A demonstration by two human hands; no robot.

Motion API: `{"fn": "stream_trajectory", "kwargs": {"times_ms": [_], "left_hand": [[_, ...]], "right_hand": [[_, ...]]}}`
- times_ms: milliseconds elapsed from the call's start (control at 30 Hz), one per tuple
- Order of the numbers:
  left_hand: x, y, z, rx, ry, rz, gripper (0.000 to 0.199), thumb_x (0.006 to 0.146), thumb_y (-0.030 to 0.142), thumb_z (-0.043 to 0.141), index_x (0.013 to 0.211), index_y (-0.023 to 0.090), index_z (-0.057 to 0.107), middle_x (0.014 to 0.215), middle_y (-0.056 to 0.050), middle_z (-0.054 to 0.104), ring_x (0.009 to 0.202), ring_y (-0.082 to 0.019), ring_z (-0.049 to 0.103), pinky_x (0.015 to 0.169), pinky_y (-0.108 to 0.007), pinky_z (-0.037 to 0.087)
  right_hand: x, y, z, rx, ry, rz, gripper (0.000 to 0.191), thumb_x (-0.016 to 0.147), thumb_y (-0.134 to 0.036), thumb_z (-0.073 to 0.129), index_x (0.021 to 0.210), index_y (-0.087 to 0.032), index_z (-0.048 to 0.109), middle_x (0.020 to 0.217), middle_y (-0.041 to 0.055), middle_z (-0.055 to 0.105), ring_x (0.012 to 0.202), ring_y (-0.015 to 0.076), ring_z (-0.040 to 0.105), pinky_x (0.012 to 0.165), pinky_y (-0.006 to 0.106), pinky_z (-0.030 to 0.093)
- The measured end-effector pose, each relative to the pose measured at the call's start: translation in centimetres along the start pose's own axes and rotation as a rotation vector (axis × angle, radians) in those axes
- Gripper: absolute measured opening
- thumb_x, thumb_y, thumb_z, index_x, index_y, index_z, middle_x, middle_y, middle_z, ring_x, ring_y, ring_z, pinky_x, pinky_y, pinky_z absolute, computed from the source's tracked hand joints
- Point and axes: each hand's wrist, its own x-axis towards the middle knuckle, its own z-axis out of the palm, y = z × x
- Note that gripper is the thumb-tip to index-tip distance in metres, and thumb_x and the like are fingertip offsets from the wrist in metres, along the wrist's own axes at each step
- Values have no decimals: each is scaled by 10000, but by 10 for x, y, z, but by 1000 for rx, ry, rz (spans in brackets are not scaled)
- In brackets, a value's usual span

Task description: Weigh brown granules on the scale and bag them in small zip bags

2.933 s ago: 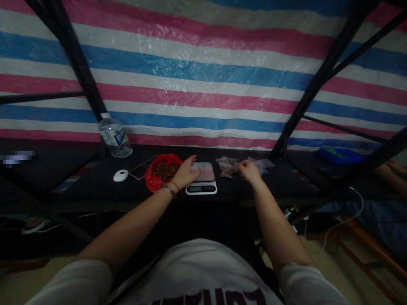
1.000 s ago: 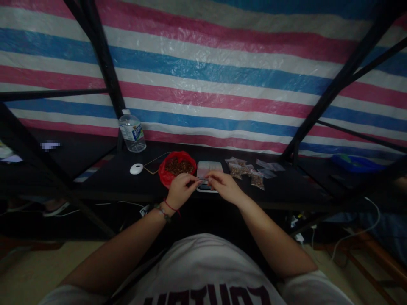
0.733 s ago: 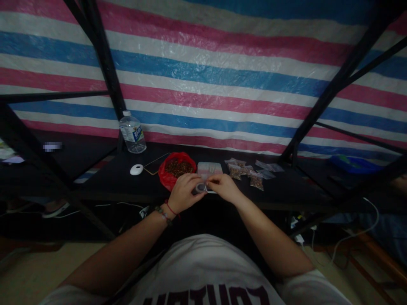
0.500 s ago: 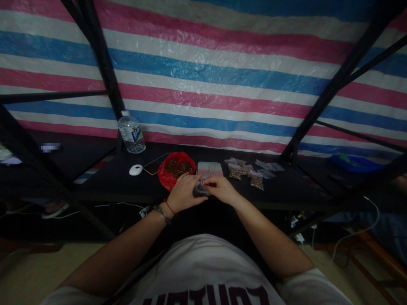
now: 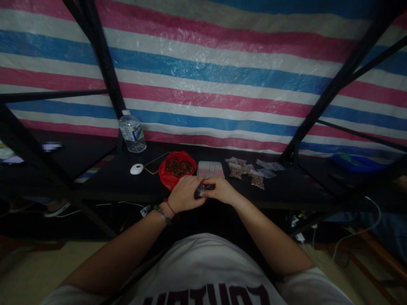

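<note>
Head view: holds a small clear bag [image 5: 199,192] between left hand [image 5: 185,195] and right hand [image 5: 223,190], just in front of the scale [image 5: 210,168]. Curls the left fingers over the bag and grips with the thumb underneath; closes the right fingertips on its near side. Cannot tell how much lies inside, or whether its mouth is sealed, with so much hidden under the fingers. Shows part of the scale's display in the gap between the hands.

Compared with half a second ago, has moved the right fingertips down from the bag's upper edge, bringing them in closer to the left thumb. By judgement, means close two-handed work on the bag itself, with nothing being taken from the red bag [image 5: 167,180] at this moment.

To the left of the scale, keeps the red bag open around brown pieces [image 5: 178,167]. To the right, lays out filled packets [image 5: 235,170] in a loose group, then flat, apparently unfilled packets [image 5: 267,173] just beyond. Farther left, stands a clear bottle [image 5: 132,134] upright on the black table [image 5: 108,183], behind a white rounded object [image 5: 136,169]. Behind everything, hangs a striped sheet [image 5: 203,87].
</note>
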Motion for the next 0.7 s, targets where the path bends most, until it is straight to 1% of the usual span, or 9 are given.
{"fn": "stream_trajectory", "kwargs": {"times_ms": [100, 167, 267, 333, 400, 500, 567, 633, 700], "left_hand": [[1, 1, -3, -35, -3, -1, 609, 714, 377, 667, 1275, 197, 517, 1123, -122, 647, 1033, -307, 607, 921, -440, 451], [1, 1, -4, -62, -3, -8, 566, 723, 372, 667, 1245, 199, 537, 1122, -116, 651, 1029, -300, 611, 911, -427, 456], [3, -5, -6, -109, 23, -41, 500, 749, 389, 652, 1200, 192, 568, 1115, -115, 655, 1019, -287, 614, 902, -410, 462], [5, -17, -9, -133, 95, -103, 469, 761, 404, 641, 1172, 185, 585, 1114, -113, 657, 1015, -277, 615, 905, -397, 461], [6, -37, -14, -145, 230, -236, 427, 770, 411, 626, 1125, 175, 603, 1099, -108, 662, 1004, -264, 616, 906, -380, 457], [3, -73, -23, -195, 404, -538, 386, 792, 462, 590, 1033, 162, 624, 960, -84, 681, 851, -225, 627, 799, -335, 473], [0, -95, -26, -241, 434, -699, 394, 799, 508, 568, 970, 161, 638, 872, -66, 676, 791, -212, 611, 752, -319, 460], [-4, -110, -25, -343, 470, -807, 407, 798, 539, 556, 913, 158, 641, 831, -55, 671, 775, -204, 599, 743, -312, 449], [-6, -118, -19, -494, 493, -860, 422, 778, 559, 576, 875, 153, 638, 804, -49, 669, 759, -198, 593, 724, -304, 448]], "right_hand": [[-1, -2, 2, -40, 24, -12, 175, 694, -227, 751, 857, -172, 726, 751, 0, 682, 666, 144, 590, 629, 239, 437], [0, -1, 3, -34, 43, -33, 167, 704, -227, 741, 863, -175, 724, 782, 5, 685, 702, 148, 600, 664, 248, 449], [9, 4, 0, 13, 163, -35, 152, 773, -260, 671, 893, -183, 723, 871, 27, 697, 779, 159, 617, 732, 271, 468], [24, 7, -4, 19, 280, 4, 175, 814, -280, 615, 914, -179, 717, 885, 37, 696, 778, 160, 619, 740, 282, 476], [46, 10, -5, -12, 309, 42, 188, 826, -257, 585, 936, -172, 711, 877, 40, 696, 761, 158, 619, 739, 288, 485], [87, 14, 1, -92, 152, 18, 216, 810, -149, 561, 964, -163, 712, 939, 49, 706, 835, 162, 636, 802, 293, 492], [114, 16, 12, -154, 10, -26, 288, 785, -78, 550, 1015, -160, 704, 1022, 56, 707, 917, 165, 640, 867, 293, 483], [138, 19, 26, -244, -114, -66, 366, 759, -23, 541, 1063, -161, 693, 1097, 61, 696, 998, 168, 632, 933, 288, 459], [155, 23, 38, -344, -203, -73, 391, 751, -17, 547, 1082, -170, 689, 1136, 62, 687, 1042, 178, 625, 960, 285, 444]]}}
